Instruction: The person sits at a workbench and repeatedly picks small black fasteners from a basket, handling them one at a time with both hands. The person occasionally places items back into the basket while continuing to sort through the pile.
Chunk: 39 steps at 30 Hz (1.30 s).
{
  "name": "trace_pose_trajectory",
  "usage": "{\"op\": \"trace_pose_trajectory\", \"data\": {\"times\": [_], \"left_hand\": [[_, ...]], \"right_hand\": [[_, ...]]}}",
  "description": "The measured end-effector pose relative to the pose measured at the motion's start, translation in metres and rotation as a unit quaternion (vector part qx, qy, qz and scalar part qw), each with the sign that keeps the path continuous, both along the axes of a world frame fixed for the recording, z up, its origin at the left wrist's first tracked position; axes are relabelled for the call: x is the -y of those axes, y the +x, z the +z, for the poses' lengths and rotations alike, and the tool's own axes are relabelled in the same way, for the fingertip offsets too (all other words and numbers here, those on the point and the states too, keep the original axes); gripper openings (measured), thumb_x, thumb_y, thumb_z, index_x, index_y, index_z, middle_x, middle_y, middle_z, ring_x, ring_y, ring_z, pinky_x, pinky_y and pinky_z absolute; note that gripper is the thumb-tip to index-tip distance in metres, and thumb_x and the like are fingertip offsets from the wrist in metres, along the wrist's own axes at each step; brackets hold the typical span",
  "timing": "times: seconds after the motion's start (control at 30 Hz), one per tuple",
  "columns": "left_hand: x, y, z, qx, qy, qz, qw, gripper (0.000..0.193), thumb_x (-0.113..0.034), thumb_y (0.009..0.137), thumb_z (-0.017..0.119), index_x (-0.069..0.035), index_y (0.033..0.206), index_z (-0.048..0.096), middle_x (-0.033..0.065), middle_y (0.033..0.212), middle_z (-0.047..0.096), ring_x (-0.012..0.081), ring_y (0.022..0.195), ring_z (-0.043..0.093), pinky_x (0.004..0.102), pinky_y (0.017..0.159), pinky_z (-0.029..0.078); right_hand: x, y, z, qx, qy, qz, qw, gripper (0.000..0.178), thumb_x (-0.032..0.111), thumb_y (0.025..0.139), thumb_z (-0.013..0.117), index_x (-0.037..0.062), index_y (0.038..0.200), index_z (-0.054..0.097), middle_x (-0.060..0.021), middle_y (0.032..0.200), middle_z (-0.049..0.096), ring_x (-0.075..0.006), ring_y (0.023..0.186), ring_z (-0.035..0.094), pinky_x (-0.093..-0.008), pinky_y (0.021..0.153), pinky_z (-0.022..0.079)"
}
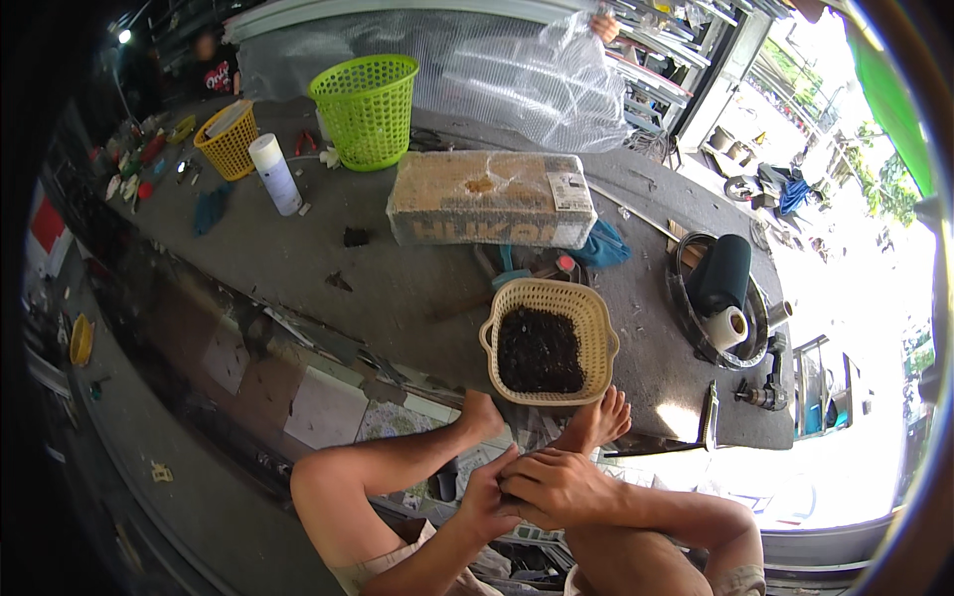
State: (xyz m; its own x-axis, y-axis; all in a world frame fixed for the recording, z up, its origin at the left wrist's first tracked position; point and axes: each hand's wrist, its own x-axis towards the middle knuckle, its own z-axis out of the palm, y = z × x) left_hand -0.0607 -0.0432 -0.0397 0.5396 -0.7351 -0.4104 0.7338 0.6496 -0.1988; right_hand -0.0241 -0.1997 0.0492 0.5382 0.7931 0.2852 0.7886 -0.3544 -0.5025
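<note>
In the frame's upper centre, a box (477,189) lay on the table (397,288). Below it, near the table's edge, stood a basket (602,343) with dirt (540,350) in it; 2 hands (522,489) met beneath, in the lower centre. At the box's lower right corner lay a cloth (602,245). Behind the box, to its left, were 2 more baskets (366,111), with a spray can (277,177) in front. Rolls (719,275) sat inside a ring (686,320) at the right, above a drill (763,396).

Left grip (486,496) and right grip (558,487) touch; a cream basket (600,343) holds dark bits (540,351); a wrapped box (487,197) lies beyond.
</note>
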Motion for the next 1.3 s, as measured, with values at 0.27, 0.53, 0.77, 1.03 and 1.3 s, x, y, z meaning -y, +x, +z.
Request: {"op": "trace_pose_trajectory", "data": {"times": [0.27, 0.53, 0.77, 1.03, 1.3], "left_hand": [[-0.017, 0.005, -0.012, 0.12, 0.049, 0.015, 0.991, 0.04, -0.041, 0.109, 0.05, -0.002, 0.108, 0.059, 0.0019, 0.078, 0.05, 0.0128, 0.06, 0.043, 0.0263, 0.049, 0.031], [-0.049, -0.009, -0.008, 0.131, 0.246, -0.032, 0.96, 0.049, -0.04, 0.108, 0.051, 0.004, 0.129, 0.057, 0.0008, 0.079, 0.048, 0.0123, 0.061, 0.042, 0.0255, 0.045, 0.03], [-0.064, 0.004, 0.008, 0.112, 0.16, -0.014, 0.981, 0.045, -0.015, 0.1, 0.05, 0.008, 0.139, 0.053, 0.0047, 0.091, 0.055, 0.0133, 0.068, 0.049, 0.0244, 0.047, 0.035], [-0.055, 0.022, 0.018, 0.205, 0.235, 0.009, 0.95, 0.031, -0.02, 0.106, 0.057, -0.003, 0.131, 0.058, 0.0051, 0.098, 0.06, 0.012, 0.067, 0.05, 0.0228, 0.048, 0.036], [-0.048, 0.025, 0.017, 0.193, 0.219, 0.027, 0.956, 0.027, -0.028, 0.106, 0.059, -0.004, 0.119, 0.06, 0.0038, 0.089, 0.057, 0.0129, 0.067, 0.048, 0.024, 0.048, 0.035]], "right_hand": [[0.004, 0.055, 0.007, 0.087, -0.006, -0.172, 0.981, 0.011, 0.019, 0.085, 0.074, 0.0085, 0.088, 0.072, -0.005, 0.088, 0.068, -0.0252, 0.076, 0.068, -0.0381, 0.07, 0.057], [0.03, 0.128, -0.054, -0.124, -0.175, -0.292, 0.932, 0.024, 0.024, 0.083, 0.078, 0.0106, 0.103, 0.076, -0.0149, 0.096, 0.072, -0.0373, 0.091, 0.07, -0.0475, 0.08, 0.055], [0.027, 0.127, -0.058, -0.142, -0.142, -0.336, 0.92, 0.016, 0.017, 0.075, 0.078, 0.0106, 0.089, 0.078, -0.0178, 0.09, 0.073, -0.039, 0.087, 0.072, -0.0466, 0.075, 0.057], [0.038, 0.12, -0.055, -0.142, -0.055, -0.417, 0.896, 0.014, 0.016, 0.079, 0.073, 0.0109, 0.092, 0.078, -0.0154, 0.085, 0.074, -0.0365, 0.083, 0.072, -0.045, 0.074, 0.057], [0.032, 0.127, -0.077, -0.115, -0.141, -0.332, 0.925, 0.022, 0.022, 0.072, 0.084, 0.0106, 0.09, 0.078, -0.0118, 0.085, 0.074, -0.0335, 0.087, 0.073, -0.0435, 0.075, 0.057]]}}
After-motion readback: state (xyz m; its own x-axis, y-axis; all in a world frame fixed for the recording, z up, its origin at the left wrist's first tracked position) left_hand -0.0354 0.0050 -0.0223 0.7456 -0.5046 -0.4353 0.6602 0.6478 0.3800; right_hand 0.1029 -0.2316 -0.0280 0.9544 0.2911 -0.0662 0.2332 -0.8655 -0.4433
